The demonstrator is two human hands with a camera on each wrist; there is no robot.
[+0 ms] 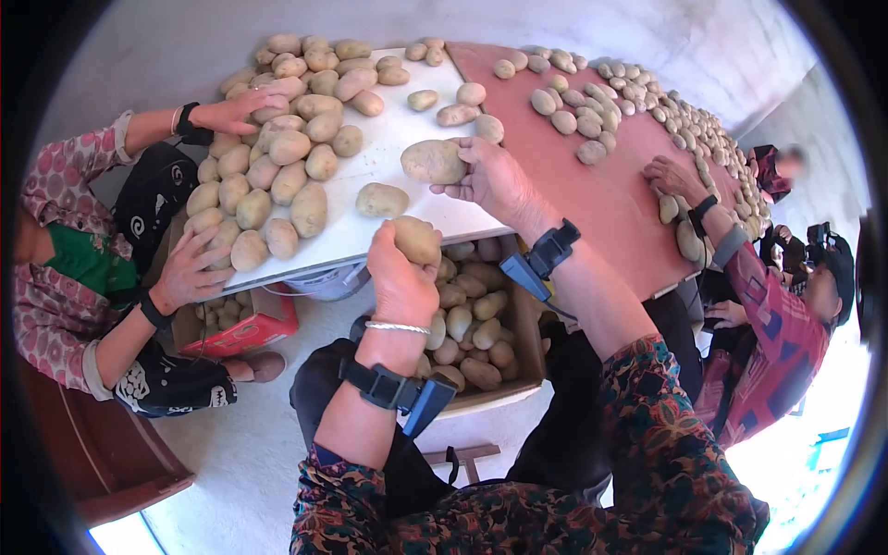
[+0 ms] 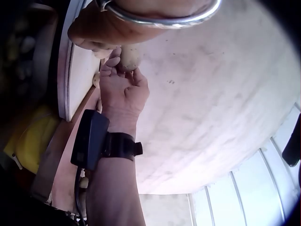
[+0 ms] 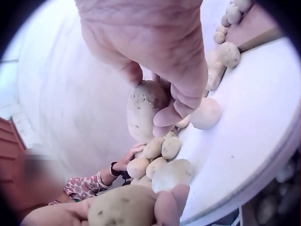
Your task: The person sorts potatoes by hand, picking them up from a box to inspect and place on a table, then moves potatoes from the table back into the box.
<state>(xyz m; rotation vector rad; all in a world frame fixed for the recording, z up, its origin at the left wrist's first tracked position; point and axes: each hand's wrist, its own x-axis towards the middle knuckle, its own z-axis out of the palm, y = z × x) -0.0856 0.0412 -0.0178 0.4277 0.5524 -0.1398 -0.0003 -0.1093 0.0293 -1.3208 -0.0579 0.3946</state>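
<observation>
My right hand (image 1: 499,183) pinches a long potato (image 1: 433,162) by one end, above the white tabletop (image 1: 370,236). In the right wrist view this potato (image 3: 141,115) hangs between thumb and fingers, a few dark marks on its skin. Lower and nearer to me, my left hand (image 1: 403,282) grips a second potato (image 1: 418,242) in its curled fingers, by the table's front edge. That second potato (image 3: 121,207) shows at the bottom of the right wrist view. Between the two hands and the heap, a loose potato (image 1: 382,200) lies on the tabletop.
A potato heap (image 1: 287,148) covers the table's left side, with another person's hands (image 1: 190,268) on it. Below the table's edge stands a box (image 1: 527,342) of potatoes, and a red box (image 1: 287,310) sits left. More potatoes (image 1: 592,111) lie on the reddish board (image 1: 555,185), where another person reaches.
</observation>
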